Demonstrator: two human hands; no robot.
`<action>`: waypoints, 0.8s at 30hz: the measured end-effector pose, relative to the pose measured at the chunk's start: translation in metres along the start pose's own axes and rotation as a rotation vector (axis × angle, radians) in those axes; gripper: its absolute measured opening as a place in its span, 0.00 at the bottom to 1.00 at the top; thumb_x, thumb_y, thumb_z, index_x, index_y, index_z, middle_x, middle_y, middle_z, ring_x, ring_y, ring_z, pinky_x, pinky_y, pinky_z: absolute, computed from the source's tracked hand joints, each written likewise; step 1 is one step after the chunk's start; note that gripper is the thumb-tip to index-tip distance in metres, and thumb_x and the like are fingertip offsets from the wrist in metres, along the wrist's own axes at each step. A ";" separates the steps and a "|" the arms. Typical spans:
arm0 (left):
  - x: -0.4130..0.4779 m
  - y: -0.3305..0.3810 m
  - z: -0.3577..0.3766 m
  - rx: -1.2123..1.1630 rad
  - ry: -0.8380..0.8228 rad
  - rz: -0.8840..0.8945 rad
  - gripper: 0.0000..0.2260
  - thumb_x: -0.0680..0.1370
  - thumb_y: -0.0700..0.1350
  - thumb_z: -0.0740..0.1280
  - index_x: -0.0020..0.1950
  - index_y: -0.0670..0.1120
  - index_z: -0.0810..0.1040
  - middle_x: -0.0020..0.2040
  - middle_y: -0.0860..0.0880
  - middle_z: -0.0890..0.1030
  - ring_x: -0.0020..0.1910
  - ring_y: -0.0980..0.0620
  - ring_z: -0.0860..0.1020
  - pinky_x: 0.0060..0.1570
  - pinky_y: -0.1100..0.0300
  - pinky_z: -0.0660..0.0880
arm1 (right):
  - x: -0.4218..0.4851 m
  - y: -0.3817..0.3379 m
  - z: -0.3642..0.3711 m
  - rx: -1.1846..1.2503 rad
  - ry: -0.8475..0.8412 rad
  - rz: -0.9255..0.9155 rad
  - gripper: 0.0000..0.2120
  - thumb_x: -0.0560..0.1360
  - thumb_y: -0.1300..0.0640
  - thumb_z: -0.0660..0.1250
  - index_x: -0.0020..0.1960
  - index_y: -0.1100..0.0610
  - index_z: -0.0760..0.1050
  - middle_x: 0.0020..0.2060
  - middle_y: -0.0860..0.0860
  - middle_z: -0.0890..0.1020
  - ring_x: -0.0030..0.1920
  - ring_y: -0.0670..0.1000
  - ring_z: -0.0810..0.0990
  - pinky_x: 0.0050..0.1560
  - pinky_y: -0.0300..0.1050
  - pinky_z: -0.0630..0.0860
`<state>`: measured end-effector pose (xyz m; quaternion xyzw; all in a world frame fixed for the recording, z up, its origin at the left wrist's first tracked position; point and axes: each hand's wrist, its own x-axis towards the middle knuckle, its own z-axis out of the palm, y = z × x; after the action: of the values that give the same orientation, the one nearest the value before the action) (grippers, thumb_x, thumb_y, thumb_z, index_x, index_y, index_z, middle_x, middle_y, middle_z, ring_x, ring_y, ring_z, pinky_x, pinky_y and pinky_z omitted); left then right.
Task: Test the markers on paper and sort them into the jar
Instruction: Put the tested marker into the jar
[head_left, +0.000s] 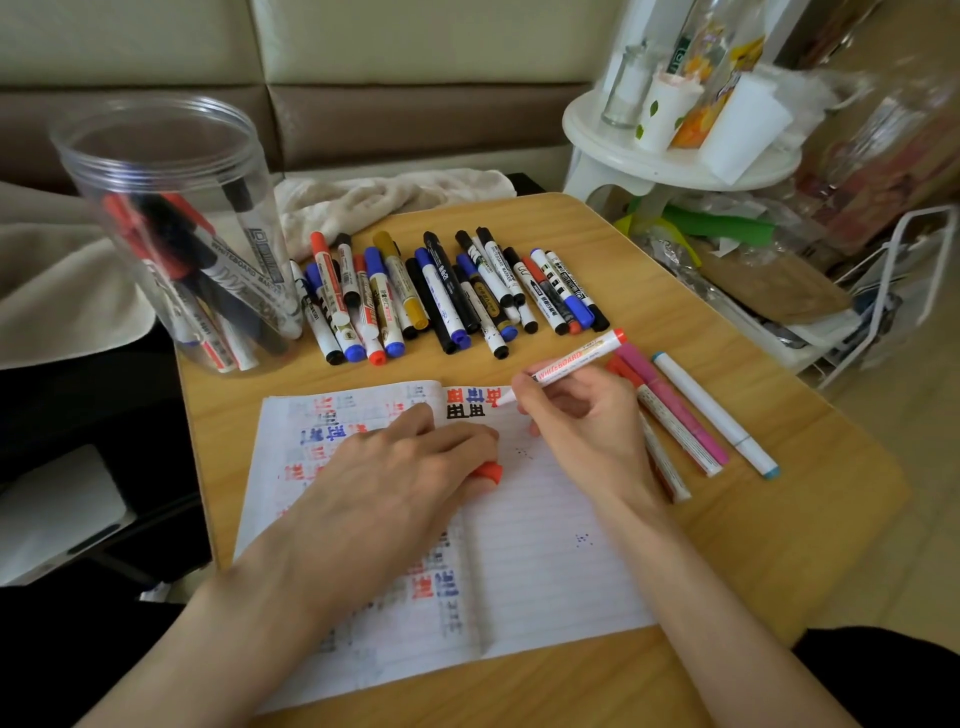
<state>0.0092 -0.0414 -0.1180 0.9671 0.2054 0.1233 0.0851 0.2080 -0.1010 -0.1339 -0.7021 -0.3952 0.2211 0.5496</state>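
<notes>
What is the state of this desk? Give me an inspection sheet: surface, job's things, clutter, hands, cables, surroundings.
Surface: wooden table with an open lined notebook bearing red, blue and black test marks.
Job's things: clear jar holding several markers; pile of markers behind the notebook; a few loose markers lying to its right.
Clutter: cream cloth at the table's far edge.
Hands: right hand pinches an uncapped red marker, tip on the page; left hand rests on the notebook, gripping a red cap.
Cables: nothing seen.
Surroundings: sofa behind; white stool with bottles; wire rack on the right.
</notes>
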 end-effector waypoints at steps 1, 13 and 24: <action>0.000 0.000 0.000 -0.002 0.000 -0.001 0.14 0.85 0.61 0.49 0.59 0.60 0.72 0.63 0.63 0.78 0.48 0.56 0.73 0.33 0.58 0.76 | 0.000 0.000 0.000 -0.004 0.001 -0.002 0.02 0.78 0.57 0.75 0.49 0.54 0.85 0.40 0.47 0.88 0.41 0.49 0.86 0.48 0.55 0.85; 0.000 -0.001 0.002 -0.027 0.010 -0.028 0.18 0.85 0.61 0.47 0.62 0.59 0.73 0.61 0.63 0.79 0.50 0.55 0.74 0.35 0.56 0.77 | 0.000 0.004 0.000 -0.036 -0.014 -0.029 0.02 0.78 0.57 0.76 0.49 0.54 0.84 0.40 0.47 0.88 0.39 0.49 0.86 0.43 0.50 0.83; -0.001 -0.004 0.003 -0.170 0.030 -0.086 0.16 0.81 0.61 0.57 0.65 0.59 0.75 0.63 0.64 0.79 0.57 0.58 0.75 0.46 0.55 0.79 | 0.000 0.002 0.000 0.001 0.011 0.000 0.02 0.78 0.58 0.75 0.47 0.53 0.83 0.39 0.47 0.88 0.39 0.48 0.85 0.44 0.50 0.83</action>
<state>0.0077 -0.0384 -0.1220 0.9448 0.2366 0.1511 0.1689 0.2085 -0.1015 -0.1355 -0.7028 -0.3921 0.2173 0.5523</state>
